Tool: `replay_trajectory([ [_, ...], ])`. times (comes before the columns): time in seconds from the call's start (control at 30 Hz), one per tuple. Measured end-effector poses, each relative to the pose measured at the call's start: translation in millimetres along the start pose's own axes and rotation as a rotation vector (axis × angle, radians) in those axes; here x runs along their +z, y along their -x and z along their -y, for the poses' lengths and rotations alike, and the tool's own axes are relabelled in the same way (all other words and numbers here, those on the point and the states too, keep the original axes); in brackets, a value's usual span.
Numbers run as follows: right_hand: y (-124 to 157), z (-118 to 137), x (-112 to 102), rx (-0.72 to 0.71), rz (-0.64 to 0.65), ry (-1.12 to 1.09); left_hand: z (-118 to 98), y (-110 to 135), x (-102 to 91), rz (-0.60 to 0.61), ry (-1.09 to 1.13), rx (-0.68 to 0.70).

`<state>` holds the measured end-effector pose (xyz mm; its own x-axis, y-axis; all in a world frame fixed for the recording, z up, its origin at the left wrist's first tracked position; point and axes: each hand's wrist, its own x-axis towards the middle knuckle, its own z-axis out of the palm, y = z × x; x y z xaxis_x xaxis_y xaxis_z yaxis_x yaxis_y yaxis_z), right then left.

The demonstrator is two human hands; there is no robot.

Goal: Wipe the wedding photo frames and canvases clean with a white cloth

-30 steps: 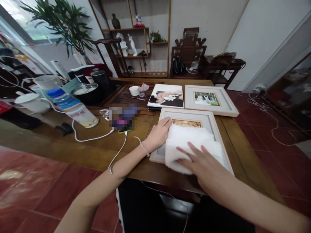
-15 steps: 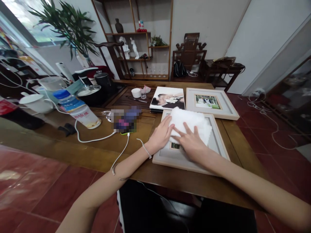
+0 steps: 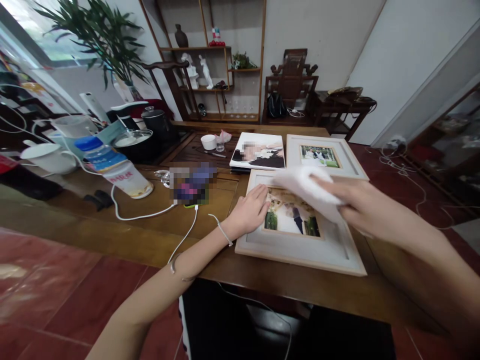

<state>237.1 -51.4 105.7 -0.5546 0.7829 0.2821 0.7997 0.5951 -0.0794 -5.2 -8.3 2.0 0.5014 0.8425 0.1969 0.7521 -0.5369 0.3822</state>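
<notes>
A pale wooden picture frame (image 3: 300,250) with a colour photo lies flat at the near edge of the wooden table (image 3: 150,225). My left hand (image 3: 249,212) rests flat on the frame's left border, fingers stretched out, pressing it down. My right hand (image 3: 362,205) is lifted above the frame's right side and grips a white cloth (image 3: 305,185), which hangs in the air over the frame's top right corner. The photo under the glass is uncovered.
Beyond the near frame lie a frameless photo print (image 3: 258,150) and a second pale frame (image 3: 322,156). To the left are a blurred phone (image 3: 191,184) on a white cable, a lying bottle (image 3: 112,167), pots and a white bowl (image 3: 207,141). Red tiled floor surrounds the table.
My right hand wiped the cloth up the glass from the near part to the far part, then lifted it off to the right, uncovering the photo. My left hand stayed on the frame.
</notes>
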Motion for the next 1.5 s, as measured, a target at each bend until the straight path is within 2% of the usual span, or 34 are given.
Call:
replay_trajectory([
  [0.07, -19, -4, 9, 0.003, -0.096, 0.095, -1, 1, -1.5, 0.01, -0.018, -0.002],
  [0.1, -29, -3, 16, -0.022, -0.1, 0.158, -2, 0, -2.2, 0.012, -0.027, -0.002],
  [0.23, -60, 7, 58, -0.2, 0.078, 0.282, -2, -1, -3.0, 0.024, -0.074, -0.022],
  [0.33, -73, 15, 82, -0.179, 0.101, 0.285, -1, -1, -1.7, 0.019, -0.087, -0.026],
  [0.4, -76, 18, 88, -0.156, 0.103, 0.288, 0, -1, -0.5, 0.005, -0.074, -0.024],
  [0.57, -66, 8, 78, -0.15, 0.179, 0.287, 2, 0, 2.5, -0.034, 0.011, -0.007],
  [0.7, -40, -26, 57, -0.088, 0.268, 0.315, 4, -1, 4.9, -0.053, 0.063, -0.001],
  [0.8, -20, -55, 32, 0.002, 0.305, 0.331, 5, -1, 5.9, -0.057, 0.07, 0.002],
  [0.87, -9, -67, 14, 0.102, 0.273, 0.363, 5, 0, 6.2, -0.061, 0.065, 0.003],
  [0.93, -1, -72, -1, 0.215, 0.145, 0.422, 6, 0, 6.3, -0.06, 0.061, 0.006],
  [1.0, 4, -69, -4, 0.24, -0.032, 0.488, 6, 0, 6.3, -0.054, 0.06, 0.003],
  [1.07, 8, -61, 5, 0.146, -0.127, 0.531, 6, 1, 5.9, -0.05, 0.058, -0.002],
  [1.2, 8, -48, 49, -0.061, 0.007, 0.507, 5, 1, 5.2, -0.059, 0.051, 0.003],
  [1.3, 7, -39, 70, -0.075, 0.072, 0.41, 4, 1, 5.3, -0.065, 0.047, -0.002],
  [1.37, 9, -29, 68, -0.043, 0.114, 0.354, 4, 1, 5.6, -0.066, 0.049, -0.006],
  [1.5, 30, 3, 43, -0.02, 0.26, 0.302, 5, 1, 5.9, -0.076, 0.046, -0.005],
])
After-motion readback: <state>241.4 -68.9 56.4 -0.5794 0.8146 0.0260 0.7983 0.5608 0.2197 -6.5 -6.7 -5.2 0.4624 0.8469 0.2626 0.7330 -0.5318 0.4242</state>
